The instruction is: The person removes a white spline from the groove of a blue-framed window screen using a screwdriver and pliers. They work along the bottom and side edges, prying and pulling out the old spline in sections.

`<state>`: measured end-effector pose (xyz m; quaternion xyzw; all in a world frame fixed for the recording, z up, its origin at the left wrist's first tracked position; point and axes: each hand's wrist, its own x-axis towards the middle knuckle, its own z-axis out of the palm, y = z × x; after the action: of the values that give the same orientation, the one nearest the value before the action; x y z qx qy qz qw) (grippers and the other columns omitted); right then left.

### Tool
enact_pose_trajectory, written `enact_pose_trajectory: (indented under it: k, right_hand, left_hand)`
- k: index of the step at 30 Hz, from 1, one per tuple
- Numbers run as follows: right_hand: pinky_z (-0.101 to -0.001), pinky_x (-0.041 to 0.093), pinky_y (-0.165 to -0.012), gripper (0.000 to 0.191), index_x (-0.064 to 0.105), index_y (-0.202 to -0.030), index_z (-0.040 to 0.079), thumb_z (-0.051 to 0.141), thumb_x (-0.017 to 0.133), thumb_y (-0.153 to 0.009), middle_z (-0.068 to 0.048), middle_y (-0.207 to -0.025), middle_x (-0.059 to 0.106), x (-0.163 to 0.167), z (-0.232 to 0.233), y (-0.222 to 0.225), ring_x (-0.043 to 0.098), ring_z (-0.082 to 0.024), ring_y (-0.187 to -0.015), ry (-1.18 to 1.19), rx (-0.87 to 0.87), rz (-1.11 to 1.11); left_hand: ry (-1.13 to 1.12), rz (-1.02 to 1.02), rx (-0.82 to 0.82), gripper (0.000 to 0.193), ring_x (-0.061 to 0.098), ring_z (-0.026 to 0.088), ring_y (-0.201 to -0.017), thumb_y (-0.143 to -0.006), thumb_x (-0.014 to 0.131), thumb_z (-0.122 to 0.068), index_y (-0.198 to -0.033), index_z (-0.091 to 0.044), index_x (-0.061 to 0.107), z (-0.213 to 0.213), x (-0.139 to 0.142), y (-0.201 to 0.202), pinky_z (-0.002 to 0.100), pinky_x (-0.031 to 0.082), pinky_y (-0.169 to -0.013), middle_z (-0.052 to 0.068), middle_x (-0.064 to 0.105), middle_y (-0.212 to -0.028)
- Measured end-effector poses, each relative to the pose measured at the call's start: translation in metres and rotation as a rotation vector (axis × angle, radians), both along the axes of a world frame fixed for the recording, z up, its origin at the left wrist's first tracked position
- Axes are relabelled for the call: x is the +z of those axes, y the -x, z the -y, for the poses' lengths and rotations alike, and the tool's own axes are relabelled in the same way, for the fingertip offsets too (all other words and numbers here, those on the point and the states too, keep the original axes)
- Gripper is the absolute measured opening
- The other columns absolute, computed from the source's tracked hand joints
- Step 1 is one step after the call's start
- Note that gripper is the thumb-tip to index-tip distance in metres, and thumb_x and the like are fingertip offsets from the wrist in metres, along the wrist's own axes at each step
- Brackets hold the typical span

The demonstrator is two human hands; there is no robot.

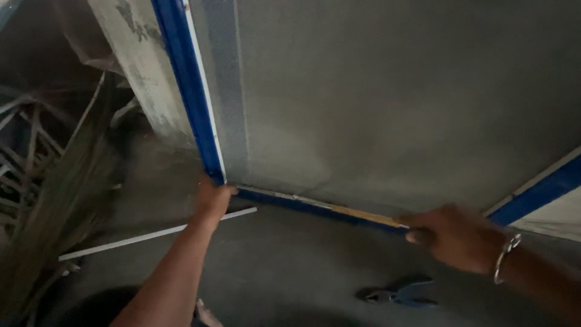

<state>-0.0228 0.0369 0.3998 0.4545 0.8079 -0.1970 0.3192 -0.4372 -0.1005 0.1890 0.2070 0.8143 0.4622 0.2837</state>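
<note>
A blue-framed mesh screen (375, 103) stands on the grey floor, leaning against a wall. My left hand (212, 200) grips the frame's lower left corner (215, 172). My right hand (454, 237), with a metal bangle at the wrist, is closed at the bottom blue rail (302, 204), on the end of a thin yellowish strip (363, 215) lying along that rail. The right hand is blurred by motion.
Blue-handled pliers (399, 293) lie on the floor in front of my right arm. A long white strip (151, 235) lies on the floor at left. Dry palm leaves (54, 200) and a metal rack (24, 145) crowd the left side. A concrete pillar (145, 66) stands behind the frame.
</note>
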Motion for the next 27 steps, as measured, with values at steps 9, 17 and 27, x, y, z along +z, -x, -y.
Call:
enact_pose_trajectory:
  k: [9,17,27]
  right_hand:
    - [-0.0395,0.058,-0.079,0.045,0.067,-0.136,0.025,0.043,0.062,-0.096,-0.010,-0.101,0.079,-0.197,0.024,-0.053,0.071,-0.017,-0.079,0.033,-0.196,-0.487]
    - [-0.0416,0.058,-0.076,0.049,0.057,-0.146,0.036,0.045,0.064,-0.098,-0.019,-0.079,0.072,-0.126,0.015,-0.034,0.061,-0.022,-0.067,0.026,-0.243,-0.305]
    - [-0.0368,0.059,-0.093,0.042,0.069,-0.134,0.026,0.032,0.063,-0.093,-0.002,-0.119,0.079,-0.147,0.045,-0.134,0.075,-0.022,-0.104,-0.122,-0.229,-0.380]
  left_hand:
    - [-0.075,-0.243,-0.148,0.046,0.074,0.036,-0.100,-0.067,0.074,-0.011,-0.110,0.004,0.072,-0.003,-0.028,-0.013,0.044,0.056,-0.090,0.023,0.077,-0.103]
    - [0.050,-0.288,-0.108,0.075,0.067,0.044,-0.110,-0.068,0.083,-0.016,-0.131,0.006,0.050,-0.014,-0.005,-0.070,0.050,0.052,-0.096,0.029,0.067,-0.117]
    - [0.233,-0.408,-0.126,0.055,0.068,0.045,-0.107,-0.085,0.075,-0.020,-0.131,0.003,0.055,-0.013,0.034,-0.084,0.050,0.055,-0.095,0.028,0.069,-0.115]
